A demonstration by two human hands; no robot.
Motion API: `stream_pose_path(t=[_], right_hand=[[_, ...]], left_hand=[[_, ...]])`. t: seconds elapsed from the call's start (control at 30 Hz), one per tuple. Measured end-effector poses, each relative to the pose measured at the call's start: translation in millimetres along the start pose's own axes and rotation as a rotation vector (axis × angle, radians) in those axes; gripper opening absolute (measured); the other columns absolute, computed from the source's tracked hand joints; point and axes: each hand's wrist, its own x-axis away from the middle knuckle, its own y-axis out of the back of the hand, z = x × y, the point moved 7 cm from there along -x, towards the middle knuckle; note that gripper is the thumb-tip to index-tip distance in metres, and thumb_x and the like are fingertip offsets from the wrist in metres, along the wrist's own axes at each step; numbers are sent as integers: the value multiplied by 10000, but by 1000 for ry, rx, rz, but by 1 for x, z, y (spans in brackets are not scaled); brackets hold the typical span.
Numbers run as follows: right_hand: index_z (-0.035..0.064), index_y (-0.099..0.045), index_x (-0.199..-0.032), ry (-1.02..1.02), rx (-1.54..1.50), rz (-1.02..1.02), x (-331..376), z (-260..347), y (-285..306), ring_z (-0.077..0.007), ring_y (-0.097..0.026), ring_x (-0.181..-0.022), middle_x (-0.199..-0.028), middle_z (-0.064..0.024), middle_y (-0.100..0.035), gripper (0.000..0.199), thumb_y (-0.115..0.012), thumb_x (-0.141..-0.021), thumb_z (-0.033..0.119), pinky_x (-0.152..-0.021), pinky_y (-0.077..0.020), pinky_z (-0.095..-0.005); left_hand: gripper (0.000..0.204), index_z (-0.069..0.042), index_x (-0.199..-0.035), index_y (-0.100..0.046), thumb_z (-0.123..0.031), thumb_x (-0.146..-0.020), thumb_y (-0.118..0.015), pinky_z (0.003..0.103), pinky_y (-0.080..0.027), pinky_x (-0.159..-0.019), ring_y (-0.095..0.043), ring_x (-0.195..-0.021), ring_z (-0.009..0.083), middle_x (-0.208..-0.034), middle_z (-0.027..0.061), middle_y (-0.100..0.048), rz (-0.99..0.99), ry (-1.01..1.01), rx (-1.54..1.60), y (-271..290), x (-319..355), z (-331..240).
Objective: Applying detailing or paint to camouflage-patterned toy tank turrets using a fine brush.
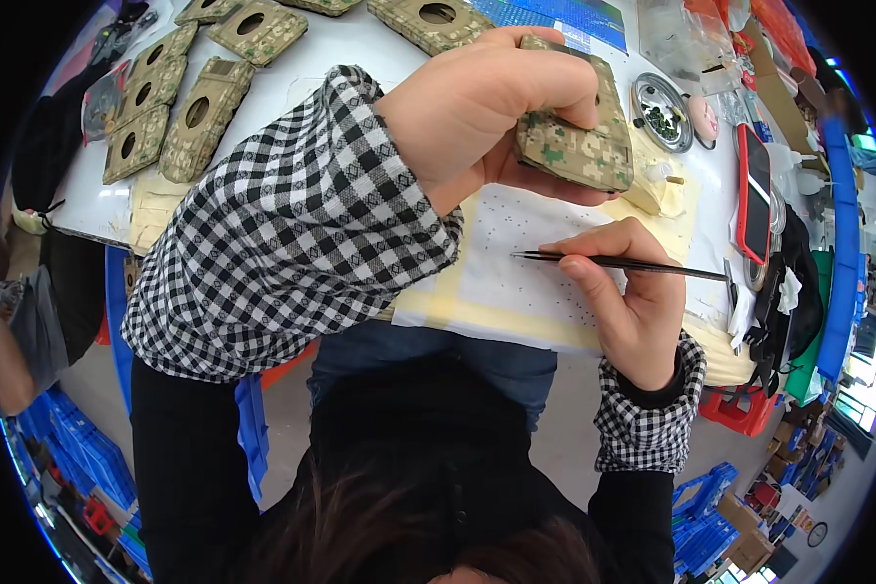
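My left hand [487, 112] grips the camouflage-patterned plastic shell piece [576, 131] above the table's far edge. My right hand [633, 292], nearer me, pinches thin black tweezers [618, 264], their long axis running sideways, tips pointing left under the shell over the speckled white sheet [516, 282].

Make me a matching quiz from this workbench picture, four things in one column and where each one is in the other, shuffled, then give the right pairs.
Things:
1. camouflage shell
2. black tweezers
3. round metal dish
4. red-cased phone

Places:
A. at the table's right edge, right of the dish
B. held up in the left hand
C. on the table beyond the raised shell, holding small dark parts
D. gripped in the right hand, tips pointing left

Pairs: 1-B, 2-D, 3-C, 4-A
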Motion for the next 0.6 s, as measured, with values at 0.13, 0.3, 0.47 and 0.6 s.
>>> stream_pose_path(t=[0.13,0.3,0.47,0.6], right_hand=[[-29,-641,-838,12,-6,6,0,0,0,-130,-576,-684,-747,-72,-634,85,-688,-805,35,-645,-454,-244],[-29,-641,-839,14,5,13,1,1,0,-124,-575,-684,-747,-70,-635,84,-686,-808,35,-644,-454,-240],[-30,-641,-842,20,-16,18,1,0,0,-118,-573,-691,-749,-66,-636,80,-681,-811,32,-646,-452,-236],[-29,-640,-845,30,-24,16,1,1,1,-116,-571,-691,-754,-64,-636,76,-679,-811,26,-647,-450,-234]], left_hand=[[294,41,-995,-427,-73,-779,-591,368,-603,-741,-592,-931,232,-966,102,-491,25,-7,7,-1,-1,0],[286,38,-983,-429,-71,-776,-592,366,-605,-739,-594,-918,224,-954,97,-492,47,-7,-1,-1,-2,0],[293,39,-985,-428,-70,-772,-596,366,-606,-737,-597,-907,224,-948,96,-492,53,-15,-8,-1,-3,0],[306,41,-997,-425,-70,-771,-599,367,-606,-737,-598,-907,224,-949,96,-492,25,-11,2,-1,-2,0]])
